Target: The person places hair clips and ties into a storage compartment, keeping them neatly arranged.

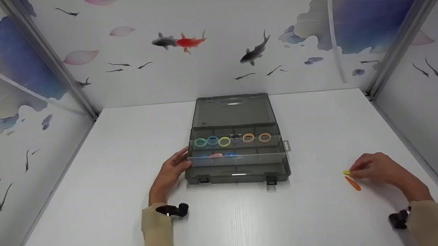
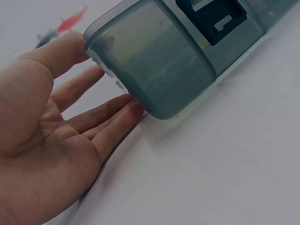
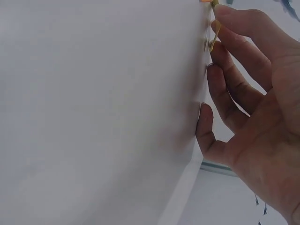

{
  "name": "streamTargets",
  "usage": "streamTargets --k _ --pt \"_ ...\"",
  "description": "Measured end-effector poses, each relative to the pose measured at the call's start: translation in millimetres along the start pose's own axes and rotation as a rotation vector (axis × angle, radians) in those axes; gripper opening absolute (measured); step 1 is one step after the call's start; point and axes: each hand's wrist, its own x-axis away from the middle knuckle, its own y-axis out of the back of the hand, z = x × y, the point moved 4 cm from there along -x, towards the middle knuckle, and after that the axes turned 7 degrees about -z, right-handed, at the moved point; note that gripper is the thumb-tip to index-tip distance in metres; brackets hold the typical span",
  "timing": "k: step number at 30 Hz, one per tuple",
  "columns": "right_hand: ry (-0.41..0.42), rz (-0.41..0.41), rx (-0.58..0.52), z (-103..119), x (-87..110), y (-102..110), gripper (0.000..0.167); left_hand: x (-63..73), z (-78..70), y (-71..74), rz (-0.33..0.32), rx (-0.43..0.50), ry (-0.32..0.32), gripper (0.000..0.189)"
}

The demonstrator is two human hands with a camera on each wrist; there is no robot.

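A grey see-through storage case lies with its lid raised at the back. Relaxed fingers of my left hand touch its left side; in the left wrist view, thumb and fingertips rest against the case's corner. At the right of the table, my right hand pinches a small yellow hair clip between thumb and forefinger. Just in front of it an orange hair clip lies on the white surface. The right wrist view shows the yellow clip edge-on by the fingertips.
Coloured hair ties stand in the case's back row. Blue and pink hair clips lie in the middle row. Two dark latches are on the front edge. Printed panels enclose the white table at back and sides.
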Motion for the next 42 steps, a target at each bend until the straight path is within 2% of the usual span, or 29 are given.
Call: streamTargets --k 8,13,18,25,33,42 --pt "-0.008 0.009 -0.054 2.3 -1.4 0.0 0.027 1.7 -2.5 -0.6 -0.005 0.005 0.014 0.056" --pt "0.047 -0.044 -0.045 16.1 -2.0 8.0 0.026 2.6 -3.8 -0.6 -0.009 -0.021 0.001 0.056" --pt "0.157 -0.149 0.004 40.1 -4.0 19.3 0.020 2.7 -3.0 0.1 -0.010 -0.019 -0.002 0.056" --pt "0.250 -0.237 -0.031 78.3 -8.4 27.9 0.014 1.8 -1.0 -0.5 -0.006 0.039 0.022 0.057" --pt "0.257 -0.228 -0.072 121.6 -18.8 31.7 0.022 1.7 -0.3 -1.5 -0.004 0.029 0.025 0.057" --pt "0.285 -0.229 -0.114 170.1 -36.3 28.1 0.023 1.3 -0.3 -0.3 -0.014 0.013 0.026 0.057"
